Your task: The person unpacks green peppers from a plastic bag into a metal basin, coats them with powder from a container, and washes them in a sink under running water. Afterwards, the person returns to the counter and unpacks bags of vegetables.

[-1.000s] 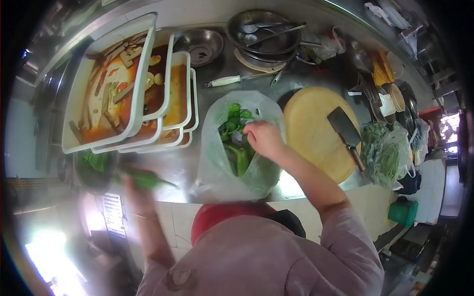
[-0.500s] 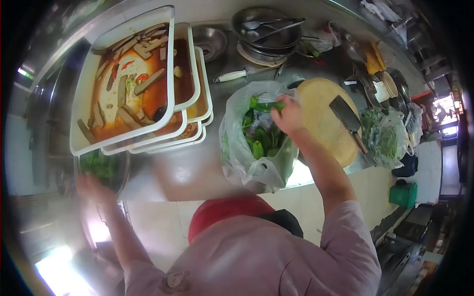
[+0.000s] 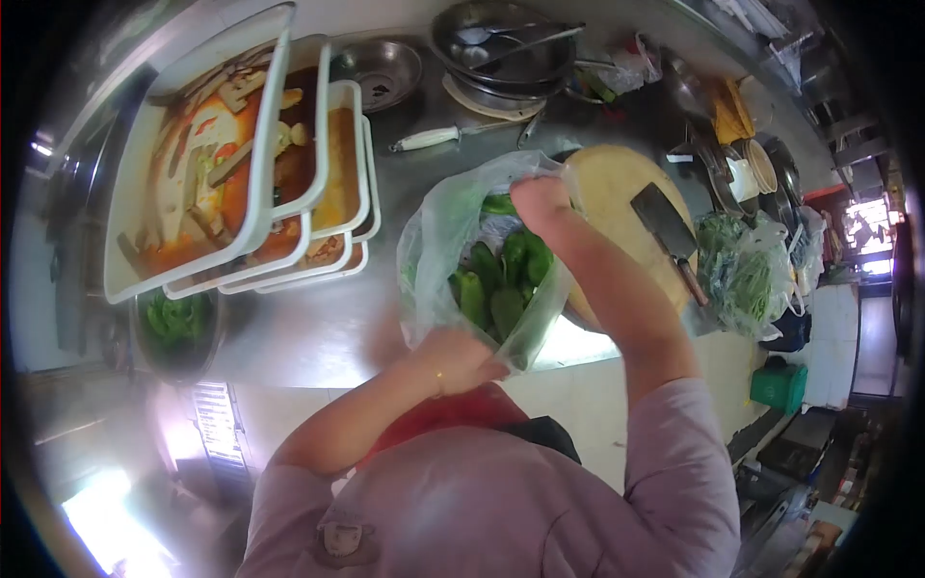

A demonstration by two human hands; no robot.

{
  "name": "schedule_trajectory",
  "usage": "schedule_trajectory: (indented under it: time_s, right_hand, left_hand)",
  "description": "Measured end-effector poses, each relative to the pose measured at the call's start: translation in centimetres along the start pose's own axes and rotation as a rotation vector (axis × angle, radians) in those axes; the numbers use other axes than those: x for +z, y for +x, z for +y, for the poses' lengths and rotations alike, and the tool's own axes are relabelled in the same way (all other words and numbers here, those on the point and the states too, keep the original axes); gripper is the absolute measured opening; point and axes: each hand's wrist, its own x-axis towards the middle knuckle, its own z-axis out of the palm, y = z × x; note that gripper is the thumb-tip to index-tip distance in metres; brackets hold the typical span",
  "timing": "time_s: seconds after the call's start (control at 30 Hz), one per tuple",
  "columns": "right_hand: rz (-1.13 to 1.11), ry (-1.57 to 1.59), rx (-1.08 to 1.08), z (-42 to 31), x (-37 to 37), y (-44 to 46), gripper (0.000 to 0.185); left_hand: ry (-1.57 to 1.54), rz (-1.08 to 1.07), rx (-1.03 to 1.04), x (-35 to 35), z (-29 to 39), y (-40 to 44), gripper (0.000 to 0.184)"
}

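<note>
A clear plastic bag (image 3: 424, 241) stands open on the steel counter with several green peppers (image 3: 506, 289) inside. My right hand (image 3: 541, 204) is closed at the bag's far rim, and the end of one green pepper (image 3: 498, 204) pokes out beside its fingers. At the near rim, my left hand (image 3: 458, 358) grips the plastic, its fingertips partly hidden. To the left, a bowl (image 3: 214, 337) with cut green pieces (image 3: 175, 316) sits partly beneath the white trays. Just right of the bag lies a round cutting board (image 3: 607, 183) with a cleaver (image 3: 665, 226) on it.
Stacked white trays (image 3: 265, 207) of sauced food rise at the left. Behind the bag are a sharpening rod (image 3: 429, 139), a metal bowl (image 3: 381, 77) and stacked pans with ladles (image 3: 501, 48). Bagged leafy greens (image 3: 752, 270) stand at the right.
My left hand has moved right from the bowl of green pieces to the bag's near rim. My right hand stays at the far side. The view has shifted slightly.
</note>
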Motion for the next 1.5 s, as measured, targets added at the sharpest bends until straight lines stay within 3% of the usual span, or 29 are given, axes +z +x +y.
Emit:
schedule_trajectory:
  time_s: [0.1, 0.2, 0.27, 0.37, 0.47, 0.57, 0.67, 0.7, 0.77, 0.8, 0.87, 0.93, 0.97, 1.07, 1.2, 1.3, 1.4, 1.5]
  right_hand:
    - [0.003, -0.054, -0.153, 0.2, -0.3, -1.0, 0.011]
    - [0.084, -0.046, -0.155, 0.6, 0.1, -3.1, 0.012]
    - [0.115, -0.071, -0.126, 1.8, -1.2, -4.1, 0.014]
    - [0.067, -0.013, -0.126, 3.1, -2.1, -4.2, 0.014]
    - [0.132, 0.034, -0.254, 4.6, -4.2, -6.8, 0.020]
    - [0.303, 0.136, -0.165, 5.0, -4.7, -10.2, 0.011]
    - [0.108, 0.300, -0.121, 5.0, -5.9, -13.2, 0.024]
    - [0.109, 0.421, -0.152, 5.5, -6.2, -13.6, 0.027]
    - [0.111, 0.676, -0.210, 6.7, -6.2, -14.7, 0.033]
    - [0.010, 0.945, -0.240, 7.6, -6.2, -14.8, 0.035]
    - [-0.196, 1.475, -0.297, 9.5, -7.0, -14.4, 0.038]
    - [-0.176, 1.712, -0.241, 10.4, -9.6, -15.0, 0.044]
    - [-0.171, 1.828, -0.214, 10.6, -10.6, -15.3, 0.048]
    - [0.149, 2.110, -0.186, 9.9, -11.4, -17.4, 0.057]
    - [0.285, 2.358, -0.097, 7.3, -9.8, -21.4, 0.074]
    - [0.351, 2.497, -0.081, 4.7, -8.6, -23.9, 0.074]
    - [0.219, 2.653, 0.029, 2.7, -6.7, -25.9, 0.071]
    - [0.053, 2.729, 0.028, -0.2, -6.8, -25.6, 0.067]
  left_hand:
    - [-0.154, -0.067, 0.005, -0.1, 0.1, -0.1, 0.039]
    - [-0.559, 0.482, 0.025, 1.1, -1.8, 3.9, 0.033]
    - [-0.403, 0.830, 0.073, -0.2, -2.6, 7.6, 0.030]
    - [-0.262, 0.698, -0.164, -1.1, -4.0, 12.2, 0.041]
    - [-0.049, 0.486, -0.390, -2.8, -1.2, 14.0, 0.060]
    - [0.101, 0.476, -0.473, -2.9, -0.2, 16.1, 0.078]
    - [-0.201, 0.506, -0.545, -2.5, -0.5, 16.9, 0.083]
    - [-0.350, 0.522, -0.151, -0.8, -4.3, 19.5, 0.082]
    - [-0.487, 0.525, -0.134, -1.8, -5.7, 19.0, 0.072]
    - [-0.556, 0.522, -0.127, -1.9, -6.0, 18.8, 0.066]
    - [-0.702, 0.463, -0.015, -2.4, -5.6, 18.3, 0.069]
    - [-0.847, 0.408, 0.105, -3.4, -5.0, 17.9, 0.072]
    - [-0.648, 0.447, -0.067, -3.3, -4.1, 17.6, 0.076]
    - [-0.033, 0.530, -0.554, -1.5, -0.5, 16.9, 0.087]
    - [-0.237, 0.472, -0.418, -1.4, -2.4, 17.6, 0.082]
    - [-0.606, 0.827, -0.036, -0.2, -4.7, 15.5, 0.066]
    - [-1.150, 0.897, 0.225, -1.9, -2.2, 10.8, 0.049]
    - [-1.860, 0.399, 0.239, -2.7, -2.0, 3.9, 0.041]
